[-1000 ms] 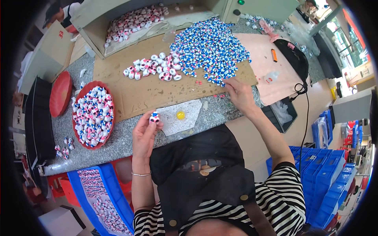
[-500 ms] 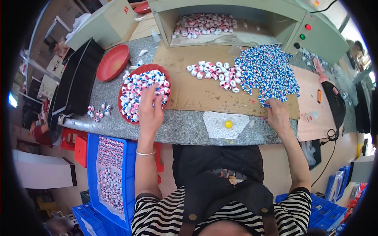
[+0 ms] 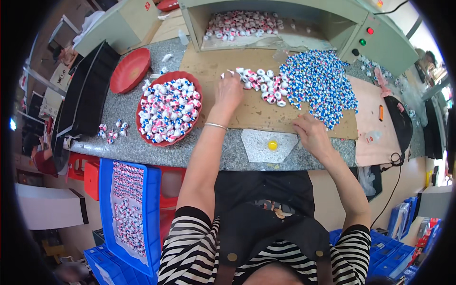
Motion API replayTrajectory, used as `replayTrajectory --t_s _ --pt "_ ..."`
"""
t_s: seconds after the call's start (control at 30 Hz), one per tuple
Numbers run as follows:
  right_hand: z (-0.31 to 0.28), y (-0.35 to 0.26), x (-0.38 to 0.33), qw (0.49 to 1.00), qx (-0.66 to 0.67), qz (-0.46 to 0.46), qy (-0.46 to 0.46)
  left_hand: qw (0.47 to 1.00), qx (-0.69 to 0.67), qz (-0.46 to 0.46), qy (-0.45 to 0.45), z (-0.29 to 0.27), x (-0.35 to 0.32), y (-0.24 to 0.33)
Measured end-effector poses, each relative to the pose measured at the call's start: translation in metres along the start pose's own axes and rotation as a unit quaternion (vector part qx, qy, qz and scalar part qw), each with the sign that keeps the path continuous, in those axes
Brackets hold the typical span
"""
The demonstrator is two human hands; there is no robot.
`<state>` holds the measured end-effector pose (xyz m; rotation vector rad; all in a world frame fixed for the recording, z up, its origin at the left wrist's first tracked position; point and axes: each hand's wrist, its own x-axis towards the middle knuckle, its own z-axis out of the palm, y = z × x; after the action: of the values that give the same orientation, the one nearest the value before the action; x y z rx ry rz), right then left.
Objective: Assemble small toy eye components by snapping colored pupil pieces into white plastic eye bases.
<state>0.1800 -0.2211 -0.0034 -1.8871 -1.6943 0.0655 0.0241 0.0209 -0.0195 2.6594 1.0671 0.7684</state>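
My left hand [image 3: 229,91] is over the brown cardboard [image 3: 209,61], its fingers closed around a small white piece at the left end of a cluster of round white-and-pink pieces [image 3: 271,84]. My right hand [image 3: 312,135] is pinched near the cardboard's front edge; whatever its fingertips hold is too small to make out. Just beyond it spreads a large heap of small blue-and-white pieces [image 3: 320,83]. A red scalloped bowl [image 3: 141,124], full of joined white, pink and blue pieces [image 3: 168,111], stands to the left. Between my arms lies a speckled white sheet [image 3: 256,153] with a small yellow round container [image 3: 272,145].
A white-and-pink pile [image 3: 242,24] fills part of the metal cabinet [image 3: 332,28] behind. At left are another red bowl [image 3: 130,71], a black bin [image 3: 88,95] and several loose pieces [image 3: 114,133]. Below the table edge sits a blue crate [image 3: 154,209]. An orange lighter [image 3: 381,113] lies at right.
My left hand has moved right from the red bowl to the white-and-pink cluster. My right hand has drawn back left from the blue heap. The view has shifted slightly.
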Motion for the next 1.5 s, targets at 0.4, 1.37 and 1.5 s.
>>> replayTrajectory --t_s 0.4,1.37,1.5 --pt "0.01 0.013 0.012 0.995 -0.038 -0.049 -0.081 0.648 -0.725 -0.215 -0.09 -0.034 -0.118 0.017" --pt "0.015 -0.053 0.01 0.957 -0.075 -0.192 -0.203 0.692 -0.694 -0.199 -0.032 -0.053 -0.177 0.034" --pt "0.016 -0.045 0.008 0.963 -0.056 -0.173 -0.197 0.742 -0.64 -0.194 -0.034 -0.047 -0.181 0.038"
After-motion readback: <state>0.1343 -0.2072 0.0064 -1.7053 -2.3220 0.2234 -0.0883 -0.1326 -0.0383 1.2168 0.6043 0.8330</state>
